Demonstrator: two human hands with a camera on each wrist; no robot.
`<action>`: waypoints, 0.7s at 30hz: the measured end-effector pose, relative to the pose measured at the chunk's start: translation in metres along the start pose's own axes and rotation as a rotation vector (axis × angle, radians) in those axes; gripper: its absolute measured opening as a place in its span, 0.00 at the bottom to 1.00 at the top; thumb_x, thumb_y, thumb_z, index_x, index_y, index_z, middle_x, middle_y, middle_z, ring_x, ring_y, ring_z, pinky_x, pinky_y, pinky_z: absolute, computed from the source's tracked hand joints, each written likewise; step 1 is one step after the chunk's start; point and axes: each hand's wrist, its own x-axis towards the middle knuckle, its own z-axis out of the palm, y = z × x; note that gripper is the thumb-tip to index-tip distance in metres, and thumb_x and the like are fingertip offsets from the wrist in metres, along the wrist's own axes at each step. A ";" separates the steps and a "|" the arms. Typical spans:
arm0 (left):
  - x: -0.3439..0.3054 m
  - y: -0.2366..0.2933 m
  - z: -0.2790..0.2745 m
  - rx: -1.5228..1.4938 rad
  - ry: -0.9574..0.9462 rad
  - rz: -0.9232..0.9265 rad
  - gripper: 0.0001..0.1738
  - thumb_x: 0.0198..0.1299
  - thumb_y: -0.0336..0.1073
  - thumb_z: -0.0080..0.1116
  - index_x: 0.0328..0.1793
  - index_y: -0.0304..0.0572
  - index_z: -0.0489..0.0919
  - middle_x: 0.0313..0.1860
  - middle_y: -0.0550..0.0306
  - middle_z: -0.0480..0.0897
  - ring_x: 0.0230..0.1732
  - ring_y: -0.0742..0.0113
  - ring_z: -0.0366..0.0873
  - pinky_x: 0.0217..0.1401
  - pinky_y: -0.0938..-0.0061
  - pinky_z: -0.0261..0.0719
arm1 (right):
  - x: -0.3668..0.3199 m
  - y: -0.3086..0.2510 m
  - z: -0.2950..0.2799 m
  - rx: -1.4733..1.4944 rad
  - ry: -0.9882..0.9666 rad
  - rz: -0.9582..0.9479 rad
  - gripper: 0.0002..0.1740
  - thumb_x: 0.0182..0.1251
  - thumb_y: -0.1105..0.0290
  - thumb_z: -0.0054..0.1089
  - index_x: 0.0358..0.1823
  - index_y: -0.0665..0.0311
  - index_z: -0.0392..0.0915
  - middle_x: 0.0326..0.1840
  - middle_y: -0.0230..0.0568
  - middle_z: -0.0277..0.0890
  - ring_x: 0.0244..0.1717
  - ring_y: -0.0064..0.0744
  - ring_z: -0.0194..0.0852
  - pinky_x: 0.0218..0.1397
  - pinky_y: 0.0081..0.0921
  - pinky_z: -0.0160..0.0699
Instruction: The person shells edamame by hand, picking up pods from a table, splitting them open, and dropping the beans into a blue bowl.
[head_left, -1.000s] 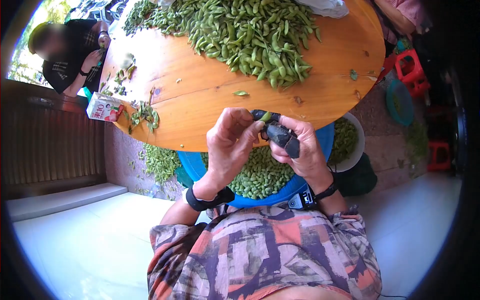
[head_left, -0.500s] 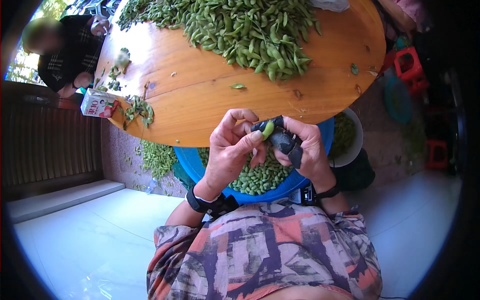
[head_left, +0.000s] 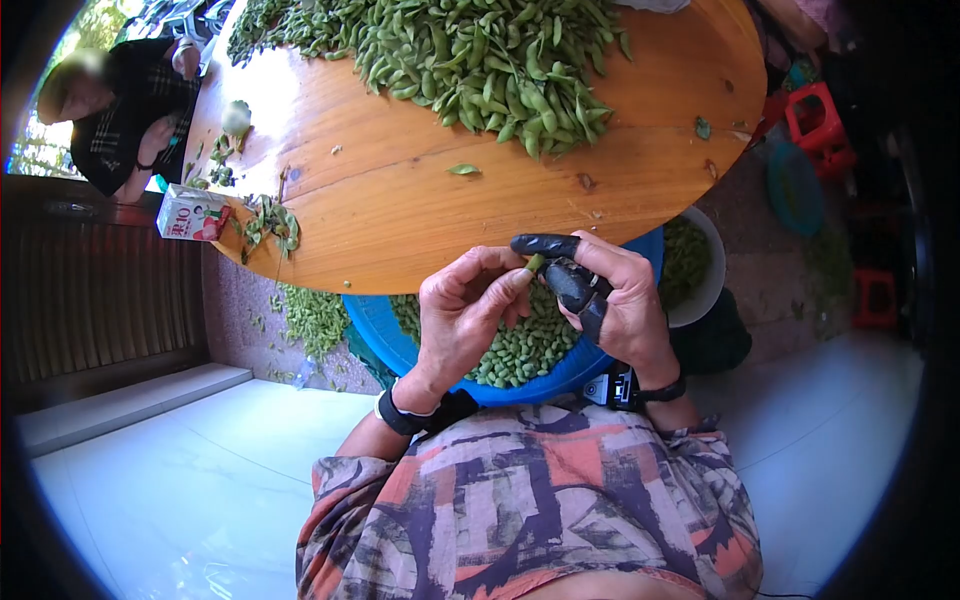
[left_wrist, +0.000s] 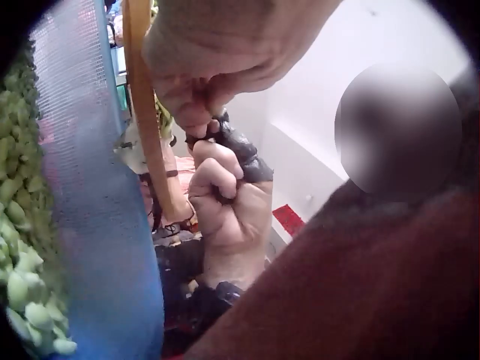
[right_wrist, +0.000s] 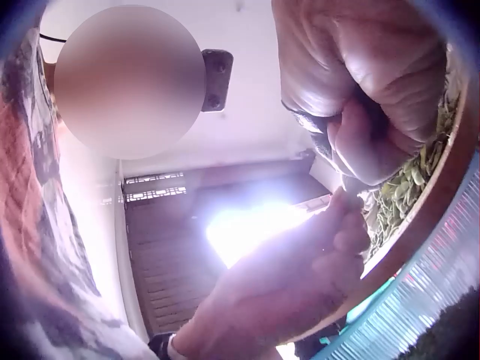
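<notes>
Over the blue basin (head_left: 372, 325), the left hand (head_left: 452, 318) pinches 1 small green pod (head_left: 536, 262) between thumb and fingers. The right hand (head_left: 628, 305) has its black-covered thumb and index finger at the pod; can't tell if they grip it. Loose pinch or slick black covers (head_left: 572, 284), and it could slip onto the beans (head_left: 522, 352) below.

There is one table (head_left: 400, 190), one carton (head_left: 190, 214), one white basin (head_left: 715, 268).

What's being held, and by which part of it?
A green pod: the left hand pinches one end; whether the right hand grips it too is unclear.
</notes>
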 end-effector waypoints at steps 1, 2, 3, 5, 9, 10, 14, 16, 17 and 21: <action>-0.001 0.001 0.000 -0.017 0.005 -0.051 0.05 0.66 0.27 0.59 0.45 0.33 0.79 0.25 0.61 0.80 0.23 0.79 0.74 0.25 0.84 0.71 | 0.000 0.003 -0.001 0.001 -0.001 0.003 0.17 0.61 0.77 0.55 0.53 0.68 0.80 0.33 0.37 0.74 0.38 0.26 0.73 0.43 0.20 0.71; -0.001 -0.001 -0.002 -0.018 0.006 -0.053 0.05 0.66 0.27 0.59 0.45 0.33 0.79 0.25 0.61 0.80 0.23 0.79 0.74 0.25 0.84 0.71 | 0.001 0.008 -0.004 -0.015 -0.031 -0.037 0.16 0.63 0.76 0.54 0.52 0.70 0.80 0.31 0.35 0.73 0.33 0.24 0.72 0.38 0.19 0.70; -0.001 -0.005 -0.005 -0.148 -0.055 -0.108 0.05 0.66 0.28 0.59 0.45 0.33 0.79 0.26 0.61 0.80 0.23 0.78 0.74 0.24 0.83 0.71 | 0.001 0.013 -0.006 -0.031 -0.062 -0.077 0.15 0.64 0.75 0.54 0.50 0.71 0.80 0.29 0.34 0.72 0.29 0.22 0.71 0.33 0.18 0.69; -0.001 -0.005 -0.009 -0.281 -0.118 -0.164 0.06 0.66 0.28 0.59 0.46 0.33 0.80 0.27 0.60 0.81 0.23 0.78 0.74 0.24 0.82 0.70 | 0.002 0.020 -0.014 0.305 -0.157 0.095 0.14 0.66 0.74 0.53 0.49 0.71 0.79 0.26 0.33 0.71 0.24 0.19 0.67 0.27 0.16 0.64; -0.002 -0.003 -0.011 -0.542 -0.212 -0.311 0.07 0.65 0.29 0.61 0.47 0.34 0.80 0.31 0.59 0.81 0.22 0.75 0.73 0.24 0.80 0.69 | 0.002 0.028 -0.014 0.699 -0.238 0.246 0.14 0.69 0.71 0.51 0.50 0.72 0.78 0.22 0.30 0.69 0.17 0.12 0.58 0.18 0.14 0.53; -0.002 -0.004 -0.011 -0.504 -0.206 -0.281 0.08 0.65 0.30 0.61 0.47 0.34 0.80 0.32 0.59 0.81 0.23 0.75 0.73 0.24 0.80 0.69 | 0.002 0.027 -0.015 0.667 -0.256 0.246 0.14 0.68 0.72 0.53 0.50 0.72 0.78 0.23 0.31 0.70 0.19 0.15 0.62 0.20 0.17 0.58; 0.000 0.001 -0.011 0.289 -0.116 -0.015 0.09 0.66 0.32 0.61 0.47 0.33 0.79 0.30 0.61 0.80 0.24 0.76 0.73 0.26 0.81 0.69 | 0.000 0.008 0.003 -0.038 -0.022 0.029 0.14 0.61 0.78 0.58 0.49 0.71 0.78 0.27 0.38 0.70 0.27 0.30 0.71 0.27 0.28 0.70; -0.001 -0.003 -0.011 0.473 -0.104 0.089 0.10 0.68 0.33 0.59 0.47 0.32 0.79 0.28 0.62 0.79 0.24 0.78 0.72 0.25 0.83 0.67 | -0.003 0.014 0.011 -0.535 0.135 -0.349 0.17 0.52 0.83 0.59 0.46 0.70 0.77 0.33 0.47 0.67 0.36 0.48 0.75 0.38 0.38 0.76; -0.002 -0.001 -0.009 0.473 -0.103 0.088 0.10 0.68 0.33 0.59 0.47 0.32 0.79 0.28 0.62 0.79 0.24 0.78 0.72 0.25 0.83 0.67 | -0.006 0.015 0.015 -0.550 0.153 -0.359 0.18 0.47 0.84 0.58 0.43 0.70 0.76 0.35 0.49 0.67 0.35 0.55 0.73 0.37 0.40 0.76; -0.002 0.007 -0.002 -0.095 -0.123 -0.205 0.10 0.71 0.34 0.55 0.46 0.33 0.78 0.27 0.62 0.79 0.22 0.78 0.73 0.22 0.84 0.67 | -0.006 0.011 0.016 -0.518 0.103 -0.400 0.18 0.52 0.83 0.59 0.47 0.70 0.78 0.33 0.49 0.67 0.33 0.47 0.75 0.34 0.34 0.75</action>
